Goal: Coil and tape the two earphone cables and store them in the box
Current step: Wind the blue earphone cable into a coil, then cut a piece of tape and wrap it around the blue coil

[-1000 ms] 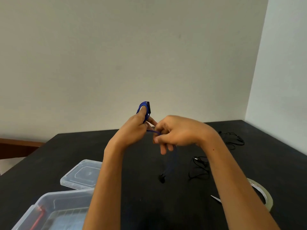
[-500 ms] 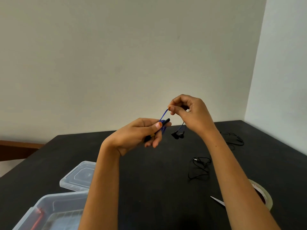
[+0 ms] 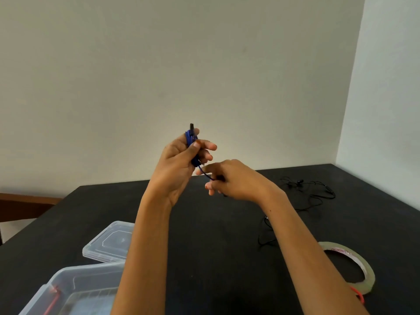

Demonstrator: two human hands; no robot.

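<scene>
Our left hand [image 3: 179, 162] is raised upright and grips the blue earphone cable [image 3: 189, 138], wound in loops round its fingers, with the thumb pressed on the bundle and a dark plug poking up above it. Our right hand [image 3: 236, 180] sits lower and just to the right, pinching the short free tail that runs down from the coil.

We judge this cable light, thin and springy. The loops will likely slacken if the thumb lifts, so the place to hold is across the bundle's middle, with the tail kept taut.

Half a second ago the right hand was above the left with the earbuds dangling; now it has dropped below, and the left hand has turned upright.

The black earphone cable [image 3: 318, 192] lies loose on the worktop [image 3: 204, 223], with the tape roll [image 3: 363, 267] near right and the box [image 3: 68, 287] near left.
</scene>
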